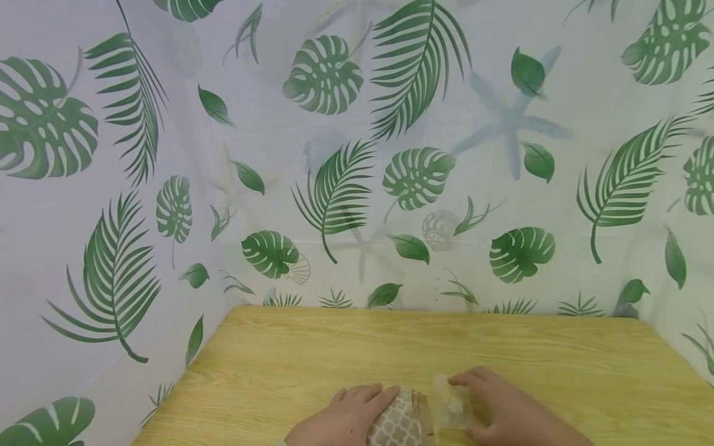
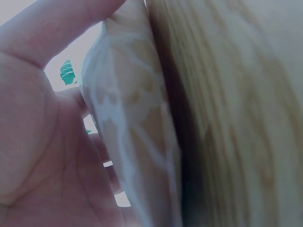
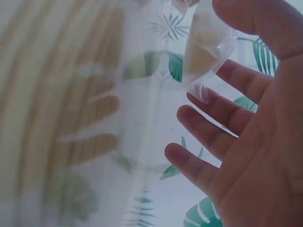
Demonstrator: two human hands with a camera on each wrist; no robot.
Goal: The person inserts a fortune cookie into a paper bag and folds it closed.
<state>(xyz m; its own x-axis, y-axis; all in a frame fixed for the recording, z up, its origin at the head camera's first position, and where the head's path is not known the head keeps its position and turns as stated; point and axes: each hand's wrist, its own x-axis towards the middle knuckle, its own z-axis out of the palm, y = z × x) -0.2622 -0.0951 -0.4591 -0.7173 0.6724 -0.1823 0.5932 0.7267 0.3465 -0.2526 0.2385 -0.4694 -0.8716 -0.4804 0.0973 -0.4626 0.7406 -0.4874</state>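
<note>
A beige packet with a white lattice pattern (image 1: 397, 424) lies at the table's near edge in the head view. My left hand (image 1: 347, 416) grips it from the left, with the thumb along its upper side. In the left wrist view the packet (image 2: 130, 113) stands between the palm and the wood. Just to the right, my right hand (image 1: 504, 406) pinches a clear, crinkled piece of plastic (image 1: 453, 406) between thumb and index finger. The right wrist view shows this plastic (image 3: 208, 45) hanging from the fingertips, the other fingers spread. A narrow gap separates plastic and packet in the head view.
A light wood-grain table (image 1: 357, 347) stretches beyond both hands. Behind it and along its left side hangs a white curtain (image 1: 357, 204) printed with green leaves and faint starfish.
</note>
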